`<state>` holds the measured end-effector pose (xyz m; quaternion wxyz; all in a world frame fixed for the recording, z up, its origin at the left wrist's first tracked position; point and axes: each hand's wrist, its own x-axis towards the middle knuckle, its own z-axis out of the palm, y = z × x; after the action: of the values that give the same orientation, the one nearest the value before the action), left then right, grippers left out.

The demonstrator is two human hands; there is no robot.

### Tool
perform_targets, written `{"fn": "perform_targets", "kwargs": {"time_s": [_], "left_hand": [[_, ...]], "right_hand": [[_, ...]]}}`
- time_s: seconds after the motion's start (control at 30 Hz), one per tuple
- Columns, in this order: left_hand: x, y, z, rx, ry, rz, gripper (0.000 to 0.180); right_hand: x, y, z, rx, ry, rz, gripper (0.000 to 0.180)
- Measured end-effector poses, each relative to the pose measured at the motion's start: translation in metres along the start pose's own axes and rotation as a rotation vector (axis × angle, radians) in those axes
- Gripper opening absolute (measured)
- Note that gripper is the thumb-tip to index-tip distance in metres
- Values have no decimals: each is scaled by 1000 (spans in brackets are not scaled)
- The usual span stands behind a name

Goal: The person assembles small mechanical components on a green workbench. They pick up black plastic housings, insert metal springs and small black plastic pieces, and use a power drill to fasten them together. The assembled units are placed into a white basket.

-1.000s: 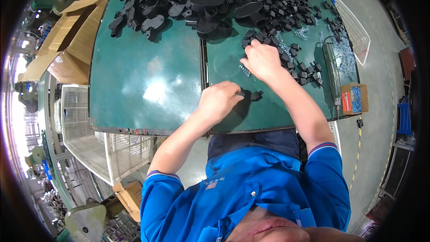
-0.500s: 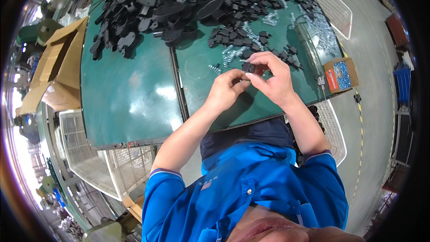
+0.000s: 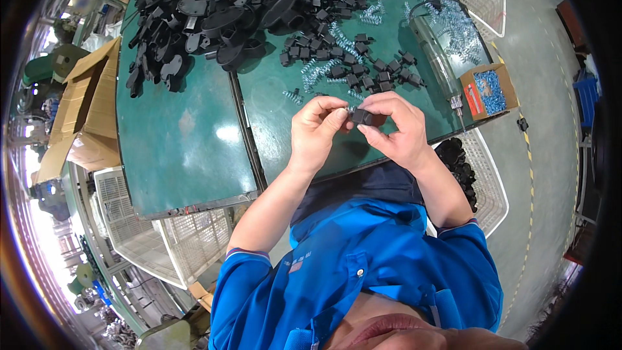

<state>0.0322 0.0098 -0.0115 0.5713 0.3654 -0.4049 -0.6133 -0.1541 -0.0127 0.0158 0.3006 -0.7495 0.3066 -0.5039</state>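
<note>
My right hand (image 3: 400, 131) is closed around a small black plastic block (image 3: 363, 117), with thumb and fingers on its sides. Facing it, my left hand (image 3: 316, 131) is pinched on what looks like a small metal spring (image 3: 351, 110), set against the block's left end. How far the spring sits in the block is hidden by my fingers. Beyond my hands lie loose springs (image 3: 317, 72) and several more black blocks (image 3: 383, 78) on the green table (image 3: 175, 149).
Black oval-based plastic parts (image 3: 220, 23) are heaped at the far left. A screwdriver-like power tool (image 3: 435, 55) lies right, beside a carton of bluish screws (image 3: 490, 94). White plastic baskets (image 3: 489, 175) flank the table, and an open cardboard box (image 3: 91, 110) stands left.
My left hand has come up level with the right, and a spring now shows at its fingertips. The block has turned in my right hand. The whole view has shifted slightly.
</note>
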Motion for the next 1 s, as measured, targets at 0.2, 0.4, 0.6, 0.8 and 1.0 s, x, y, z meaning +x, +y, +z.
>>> {"fn": "perform_targets", "kwargs": {"time_s": [0.2, 0.4, 0.6, 0.8, 1.0], "left_hand": [[-1, -3, -3, -153, -18, -74, 11], [-7, -3, -9, -140, -55, -45, 13], [-12, 1, -11, -238, -24, -192, 16], [-15, 2, -23, -381, -67, -431, 28], [-17, 12, -27, -374, -38, -463, 34]], "right_hand": [[-4, -1, -5, 266, 180, 162, 26], [-4, 0, 5, 237, 60, 165, 26], [-1, -11, 17, 25, -21, 234, 23], [13, -21, 16, -420, -215, 62, 60], [30, -19, 7, -4, -316, 251, 45]]}}
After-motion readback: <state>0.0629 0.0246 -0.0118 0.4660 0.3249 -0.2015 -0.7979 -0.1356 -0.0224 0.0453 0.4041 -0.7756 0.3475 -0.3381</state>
